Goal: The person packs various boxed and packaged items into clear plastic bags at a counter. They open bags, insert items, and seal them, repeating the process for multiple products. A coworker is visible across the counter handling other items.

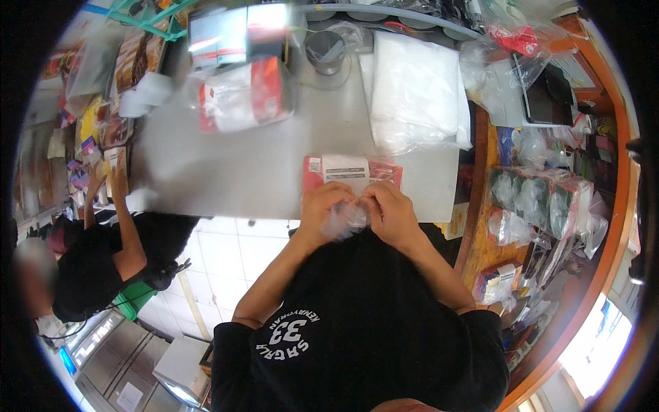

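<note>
At the near edge of the metal table [247, 170], a red and white box [345, 168] lies in front of my body, apparently inside a clear plastic bag [339, 222]. The gathered end of that bag is pinched between my left hand [324, 206] and my right hand [389, 212]. Both hands are close together, fingers bent inward over the box's near side. Crumpled plastic hangs below my left fingers. My fingers partly hide the bag's gathered end.
Beyond lie another plastic-wrapped red and white box [239, 98], a stack of clear plastic bags [414, 92] and a dark round container [325, 51]. At left, a co-worker's hands [110, 175] hold a package. Wrapped goods [535, 190] fill the wooden shelf at right.
</note>
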`<action>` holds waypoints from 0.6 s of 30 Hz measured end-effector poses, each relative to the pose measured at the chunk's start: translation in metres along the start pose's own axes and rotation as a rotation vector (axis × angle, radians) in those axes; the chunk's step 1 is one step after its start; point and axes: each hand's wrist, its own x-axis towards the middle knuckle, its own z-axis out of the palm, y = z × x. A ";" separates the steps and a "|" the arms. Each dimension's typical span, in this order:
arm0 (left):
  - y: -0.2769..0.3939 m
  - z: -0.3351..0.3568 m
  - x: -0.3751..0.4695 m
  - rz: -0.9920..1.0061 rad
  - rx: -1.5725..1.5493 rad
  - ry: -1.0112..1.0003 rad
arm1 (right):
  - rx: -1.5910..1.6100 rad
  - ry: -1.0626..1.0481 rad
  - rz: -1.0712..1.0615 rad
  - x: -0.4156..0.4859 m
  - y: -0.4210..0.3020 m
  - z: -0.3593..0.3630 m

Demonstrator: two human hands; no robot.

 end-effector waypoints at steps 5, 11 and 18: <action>0.010 0.002 0.001 0.033 0.129 -0.043 | -0.041 0.042 0.046 -0.009 0.011 0.007; 0.010 0.000 0.006 0.036 0.280 -0.101 | -0.377 0.241 0.142 -0.005 0.026 0.007; 0.005 -0.005 0.006 0.298 0.344 -0.057 | -0.239 0.326 0.140 -0.025 0.038 0.008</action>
